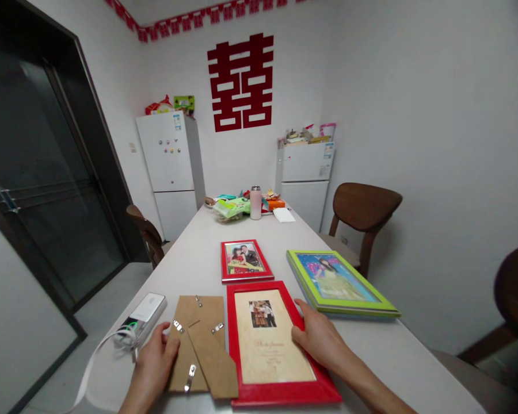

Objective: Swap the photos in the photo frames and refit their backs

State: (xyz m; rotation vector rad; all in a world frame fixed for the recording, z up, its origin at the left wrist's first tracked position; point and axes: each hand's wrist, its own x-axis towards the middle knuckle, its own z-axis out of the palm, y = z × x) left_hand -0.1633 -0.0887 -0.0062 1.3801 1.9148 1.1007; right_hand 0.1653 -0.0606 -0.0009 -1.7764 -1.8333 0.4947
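A red photo frame [285, 393] lies face up in front of me, showing a cream insert with a small picture and print. My right hand [317, 335] grips its right side, thumb reaching over the border. To its left lies a brown backing board [198, 345] with several metal clips and a stand flap; its right part meets the red frame's left edge. At the board's left edge is my left hand [155, 356], fingers curled and thumb on the board. Beyond them lies a smaller red photo frame [247, 276] holding a couple's picture.
Green frames [345, 282] are stacked at the right table edge. A white device [147, 310] with a cable [95, 353] lies at the left edge. Farther back stand a pink bottle [255, 204], snack bags [232, 208] and white paper [284, 215]. Chairs [365, 210] flank the table.
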